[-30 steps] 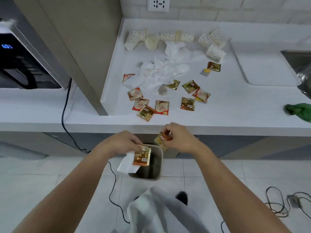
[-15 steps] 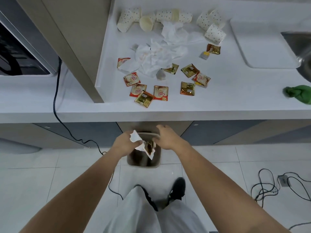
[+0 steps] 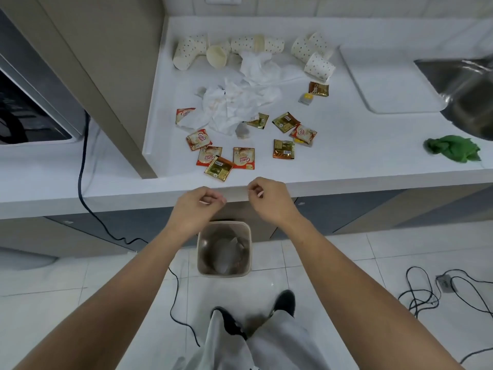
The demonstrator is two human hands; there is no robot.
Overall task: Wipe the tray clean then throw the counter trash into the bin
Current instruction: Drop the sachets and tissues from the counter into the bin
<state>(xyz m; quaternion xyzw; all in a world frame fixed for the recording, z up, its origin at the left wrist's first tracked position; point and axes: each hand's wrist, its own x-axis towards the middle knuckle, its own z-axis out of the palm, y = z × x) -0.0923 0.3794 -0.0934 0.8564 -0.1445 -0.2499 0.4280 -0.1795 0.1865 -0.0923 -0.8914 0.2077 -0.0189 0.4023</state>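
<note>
Trash is strewn over the white counter: several coffee sachets, crumpled white tissues and several spotted paper cups lying on their sides at the back. A white tray lies to the right by the sink. The small beige bin stands on the floor under the counter edge, with a tissue and sachets inside. My left hand and my right hand hover empty at the counter's front edge, above the bin, fingers loosely curled.
A green cloth lies on the counter at the right, near the steel sink. A dark appliance sits at the left with a black cord running down. Loose cables lie on the tiled floor.
Both hands dropped the tissue and sachets into the bin, then rose empty to the counter edge. The view tilted back up toward the counter.
</note>
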